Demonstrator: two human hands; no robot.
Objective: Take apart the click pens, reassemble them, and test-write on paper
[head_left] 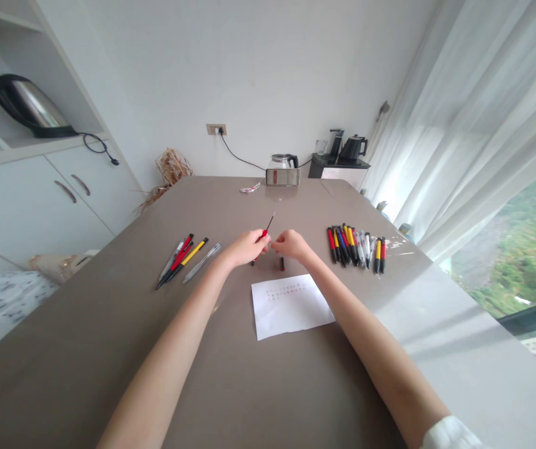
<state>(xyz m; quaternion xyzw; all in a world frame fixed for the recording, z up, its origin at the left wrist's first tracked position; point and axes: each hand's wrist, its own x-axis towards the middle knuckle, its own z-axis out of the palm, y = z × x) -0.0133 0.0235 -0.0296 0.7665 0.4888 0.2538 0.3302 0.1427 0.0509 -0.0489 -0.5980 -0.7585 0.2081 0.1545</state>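
The paper (291, 308) lies on the bench (230, 374) at 6 o'clock from the 2 hands. The grip of the left hand (249, 247) is closed around a red pen barrel (263, 235), long axis and protruding refill (270, 221) toward 1 o'clock; the right hand (291, 243), just beside it at 3 o'clock, is pinched, contents indiscernible. Beyond, the brown bench extends toward a glass kettle (277, 161) and white wall (258, 75) at 12 o'clock.

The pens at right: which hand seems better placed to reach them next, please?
Probably the right hand: it's nearer the pens, though its grip is unclear; the left hand holds a red pen.
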